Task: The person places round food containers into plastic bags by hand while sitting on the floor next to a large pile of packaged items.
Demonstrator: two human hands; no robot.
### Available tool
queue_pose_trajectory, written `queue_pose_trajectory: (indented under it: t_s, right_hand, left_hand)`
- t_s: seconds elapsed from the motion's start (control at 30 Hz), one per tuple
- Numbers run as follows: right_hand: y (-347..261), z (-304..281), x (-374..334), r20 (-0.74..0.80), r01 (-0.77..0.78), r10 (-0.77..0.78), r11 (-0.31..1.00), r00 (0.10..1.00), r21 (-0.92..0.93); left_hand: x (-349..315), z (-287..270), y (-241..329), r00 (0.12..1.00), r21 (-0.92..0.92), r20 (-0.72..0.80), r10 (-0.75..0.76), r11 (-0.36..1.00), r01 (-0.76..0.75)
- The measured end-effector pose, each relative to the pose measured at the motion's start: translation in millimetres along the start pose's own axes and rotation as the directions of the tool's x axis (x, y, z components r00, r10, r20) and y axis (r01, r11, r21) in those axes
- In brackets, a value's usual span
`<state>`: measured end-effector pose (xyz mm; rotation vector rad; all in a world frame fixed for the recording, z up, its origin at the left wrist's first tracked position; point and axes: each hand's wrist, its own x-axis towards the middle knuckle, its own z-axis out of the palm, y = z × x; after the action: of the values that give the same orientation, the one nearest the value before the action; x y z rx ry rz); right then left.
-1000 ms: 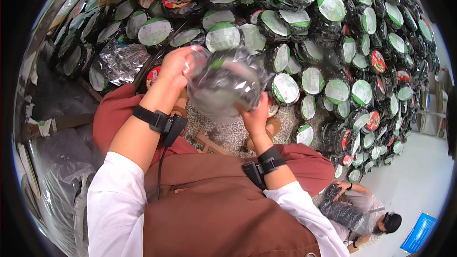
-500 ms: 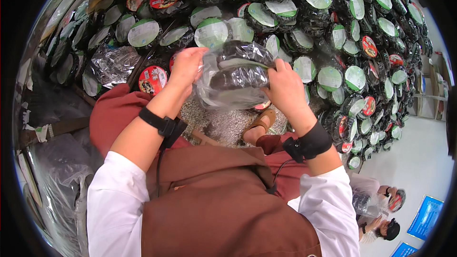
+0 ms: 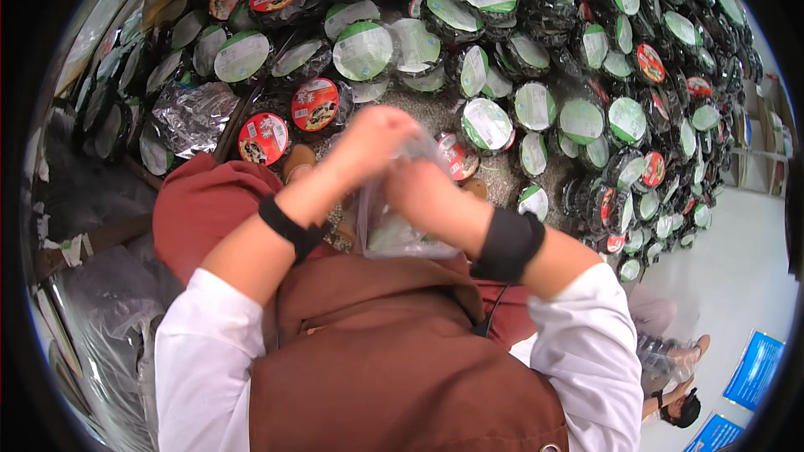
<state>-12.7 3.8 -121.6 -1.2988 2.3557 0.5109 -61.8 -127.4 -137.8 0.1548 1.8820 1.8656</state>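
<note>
A clear plastic bag (image 3: pixel 394 236) hangs in front of my lap, with something pale green and whitish showing through it. My left hand (image 3: pixel 374 144) is closed on the gathered upper part of the bag. Just below and to the right, my right hand (image 3: pixel 429 198) is closed on the bag too, its fingers partly hidden and blurred by motion. The two hands nearly touch. Beyond them lie round packs with red lids, one red-lidded pack (image 3: pixel 316 105) near my left hand and another red-lidded pack (image 3: pixel 457 156) behind my right.
A large heap of round black packs with green-and-white lids (image 3: pixel 363 51) spreads ahead and to the right. Crumpled clear film (image 3: pixel 193 115) lies at the left, above more plastic sheeting (image 3: pixel 109 310). At the lower right, another person (image 3: pixel 678 402) is near blue wall signs (image 3: pixel 754 370).
My hands have come together from the bag's two sides and now grip its upper part. The bag, with black packs visible in it before, has moved down toward my lap.
</note>
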Motion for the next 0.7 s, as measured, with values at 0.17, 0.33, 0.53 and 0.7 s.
queue_pose_trajectory:
  t_s: [0.17, 0.33, 0.53, 0.7]
  right_hand:
    - [58, 93, 20, 0.004, -0.043, 0.371, 0.098, 0.928, 0.994]
    - [21, 13, -44, -0.228, -0.166, 0.218, 0.96, 0.949, 0.226]
    - [78, 7, -113, -0.292, 0.295, -0.145, 0.004, 0.946, 0.955]
    - [145, 190, -103, 0.546, 0.354, 0.726, -0.683, 0.417, 0.639]
  left_hand:
    - [-47, 15, 58, 0.899, 0.053, 0.326, 0.292, 0.944, -0.326]
    - [-37, -22, 79, 0.937, -0.667, 0.348, -0.026, 0.696, 0.267]
    - [-17, -15, 88, 0.932, -0.681, 0.361, -0.025, 0.676, 0.282]
    - [2, -1, 81, 0.889, -0.683, 0.388, -0.244, 0.572, 0.455]
